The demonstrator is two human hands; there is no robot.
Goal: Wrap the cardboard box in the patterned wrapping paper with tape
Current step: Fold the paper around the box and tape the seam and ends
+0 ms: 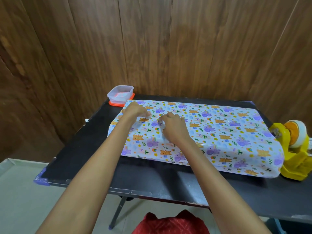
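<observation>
Patterned wrapping paper (211,132), printed with bears, purple animals, rainbows and stars, lies folded over a long flat shape across the middle of the black worktop (81,149). The cardboard box under it is fully hidden. A seam (219,123), where one paper edge overlaps the other, runs along the top face from the hands toward the right end. At that end the paper sags loosely over the edge, just beside a yellow tape dispenser (293,156) that carries a roll of tape (299,132).

Both hands rest on the top face near the left end of the seam. The left hand (136,109) has its fingers bent, tips down on the paper. The right hand (173,125) sits close beside it, fingers likewise curled toward the seam. They may be pressing down a strip of clear tape, but the strip cannot be made out, so I cannot tell whether either grip is closed on anything.

A clear plastic container (120,94) stands on an orange lid (114,103) at the worktop's far left corner, touching the paper's far edge. Behind is a wood-panelled wall (152,48).
</observation>
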